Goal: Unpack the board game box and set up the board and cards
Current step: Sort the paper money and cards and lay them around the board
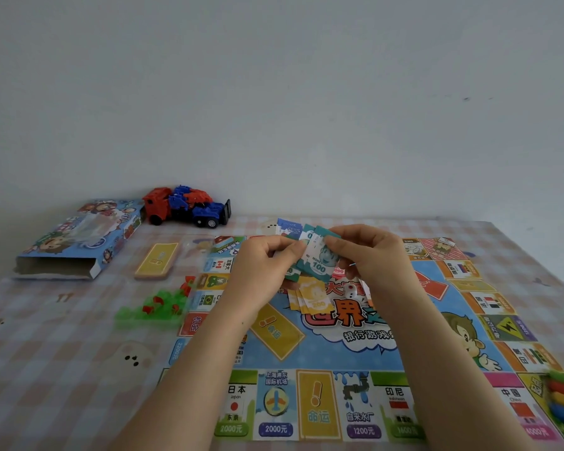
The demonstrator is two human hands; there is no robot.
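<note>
1. Two hands, left hand [267,258] and right hand [368,255], pinch one fan of paper money notes [318,260] at frame centre.
2. One board [339,353] lies flat beneath them.
3. One open box [79,242] sits upper left, one yellow card stack [157,260] beside it.

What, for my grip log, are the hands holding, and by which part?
A fanned bundle of play money: the left hand pinches its left edge, the right hand its right edge.

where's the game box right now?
Head view, far left of the table: the game box lies flat, open end toward the camera, left of the toy truck and the yellow card stack, off the board.
</note>
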